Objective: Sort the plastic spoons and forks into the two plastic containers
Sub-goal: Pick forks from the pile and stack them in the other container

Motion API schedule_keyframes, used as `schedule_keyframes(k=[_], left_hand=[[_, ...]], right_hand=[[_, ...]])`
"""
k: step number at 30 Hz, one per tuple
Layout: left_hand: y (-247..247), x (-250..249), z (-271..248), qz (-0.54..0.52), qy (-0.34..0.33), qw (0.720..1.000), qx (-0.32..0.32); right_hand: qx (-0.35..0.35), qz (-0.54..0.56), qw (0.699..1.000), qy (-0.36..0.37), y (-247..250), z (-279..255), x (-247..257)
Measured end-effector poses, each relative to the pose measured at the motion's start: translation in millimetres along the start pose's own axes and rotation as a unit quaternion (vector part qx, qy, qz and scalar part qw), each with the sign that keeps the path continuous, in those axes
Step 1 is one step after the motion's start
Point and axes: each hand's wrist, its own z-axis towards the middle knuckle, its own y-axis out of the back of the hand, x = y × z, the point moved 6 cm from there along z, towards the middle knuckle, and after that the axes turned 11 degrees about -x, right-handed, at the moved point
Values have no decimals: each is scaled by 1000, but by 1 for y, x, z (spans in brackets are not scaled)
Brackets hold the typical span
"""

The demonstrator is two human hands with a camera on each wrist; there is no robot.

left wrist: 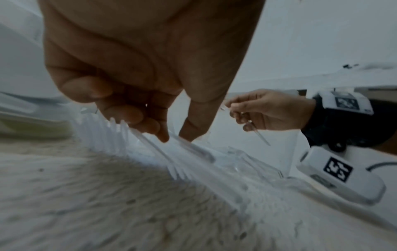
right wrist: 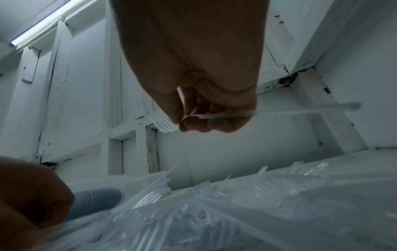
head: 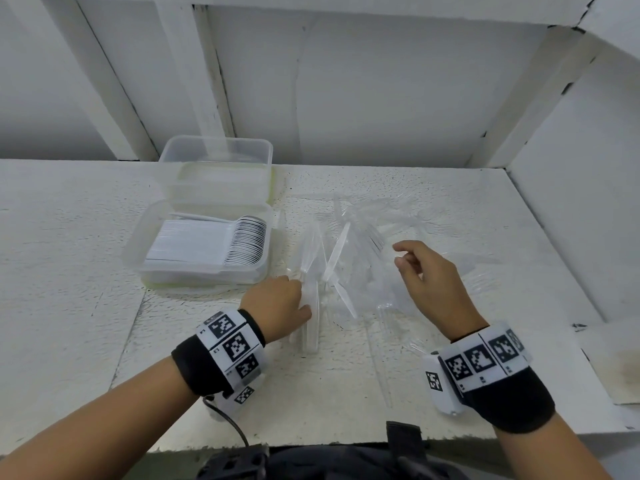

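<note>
A clear plastic fork (right wrist: 268,111) is pinched in the right hand (head: 429,282) above the loose pile of forks (head: 374,258), its long axis level, tines toward the left hand (head: 277,303), by which a stack of forks (head: 310,306) is gripped on the shelf (head: 69,271) beside 2 containers (head: 201,244).

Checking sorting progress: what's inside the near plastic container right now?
The near container holds a neat nested row of white spoons, bowls toward the right. Anything beneath that row is covered. No forks show there.
</note>
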Motion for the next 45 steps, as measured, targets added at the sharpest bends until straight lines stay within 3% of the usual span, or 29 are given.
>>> schedule_keyframes(k=[4, 8, 12, 17, 22, 27, 30, 34, 45], left_hand=[[9, 12, -3, -157, 57, 985, 35], [20, 24, -10, -319, 126, 935, 85], [30, 42, -19, -300, 138, 940, 90], [34, 58, -30, -201, 126, 970, 61], [29, 61, -40, -213, 124, 969, 10], [22, 55, -39, -249, 141, 958, -16], [15, 47, -33, -281, 159, 946, -18], [3, 30, -21, -309, 170, 936, -2], [-14, 7, 4, -195, 129, 972, 30]], right_hand=[[0, -34, 999, 8, 2, -1, -6], [23, -106, 992, 65, -5, 3, 0], [90, -183, 965, 167, -26, 2, 24], [192, -274, 879, 341, -70, -3, 53], [264, -429, 798, 331, -98, 6, 49], [287, -439, 787, 325, -97, 11, 46], [313, -410, 798, 311, -95, 13, 49], [305, -414, 786, 344, -90, 14, 53], [248, -513, 735, 367, -46, 21, 66]])
